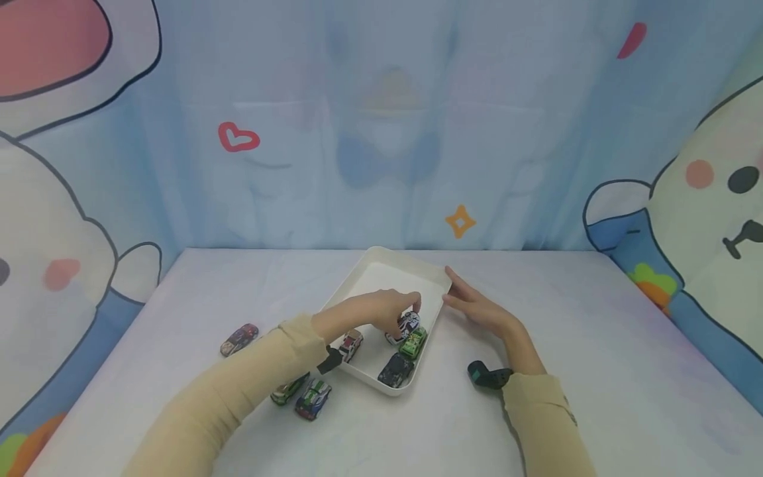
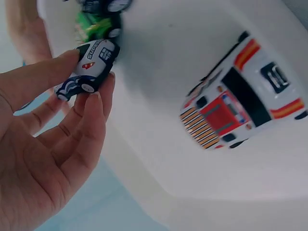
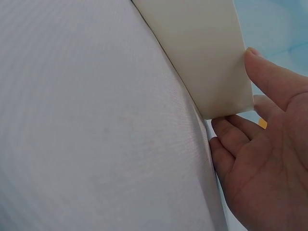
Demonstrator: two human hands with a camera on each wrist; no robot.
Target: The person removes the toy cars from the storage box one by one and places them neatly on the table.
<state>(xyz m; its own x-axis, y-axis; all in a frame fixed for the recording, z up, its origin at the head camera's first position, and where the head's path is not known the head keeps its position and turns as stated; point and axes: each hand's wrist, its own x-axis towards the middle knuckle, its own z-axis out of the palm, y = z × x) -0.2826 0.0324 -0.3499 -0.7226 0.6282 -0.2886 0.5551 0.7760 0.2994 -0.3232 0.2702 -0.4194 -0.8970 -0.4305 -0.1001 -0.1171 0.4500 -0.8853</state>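
Over the white tray (image 1: 372, 285), my left hand (image 1: 381, 308) pinches a white-and-dark toy car (image 2: 94, 62) between thumb and fingertips. Close beside that car in the tray are a green toy car (image 1: 414, 342) and a black toy car (image 1: 396, 370). A white toy car with red and orange markings (image 2: 240, 96) lies apart from them, toward the tray's left side. At the tray's far right corner, my right hand (image 1: 477, 311) holds the edge. Its thumb (image 3: 262, 67) is on the rim, with the other fingers at the bottom of the corner.
On the white table (image 1: 596, 318), left of the tray, lie a dark reddish toy car (image 1: 240, 339), a green one (image 1: 289, 389) partly behind the left sleeve, and a blue-and-green one (image 1: 313, 399). A printed blue curtain (image 1: 393, 165) hangs behind the table.
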